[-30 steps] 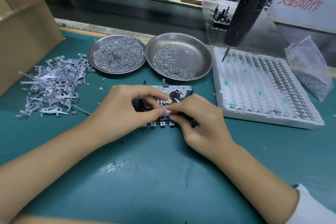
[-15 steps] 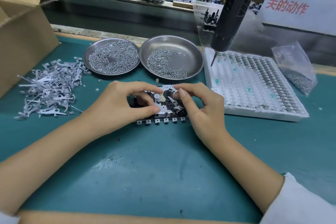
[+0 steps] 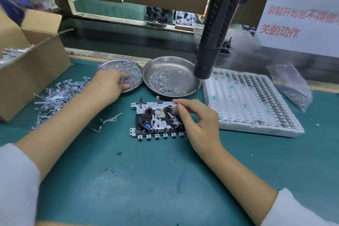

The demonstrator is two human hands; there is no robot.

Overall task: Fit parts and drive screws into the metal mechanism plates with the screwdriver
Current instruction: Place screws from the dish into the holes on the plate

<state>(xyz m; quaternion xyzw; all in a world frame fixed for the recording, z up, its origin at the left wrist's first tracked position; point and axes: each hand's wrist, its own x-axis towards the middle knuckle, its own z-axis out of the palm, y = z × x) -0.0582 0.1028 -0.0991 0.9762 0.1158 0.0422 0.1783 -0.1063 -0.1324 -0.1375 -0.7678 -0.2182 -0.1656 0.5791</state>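
Left hand (image 3: 110, 86) reaches into the left screw dish (image 3: 128, 69), fingers loosely spread over the screws, whether it pinches one I cannot tell; at centre the mechanism plate (image 3: 157, 117) lies flat on the green surface (image 3: 165, 180); right hand (image 3: 196, 121) rests at its right edge, thumb and forefinger pinched near a small lever; the screwdriver (image 3: 218, 29) hangs unused, so parts look fitted, screws still to drive; its bit is hidden.
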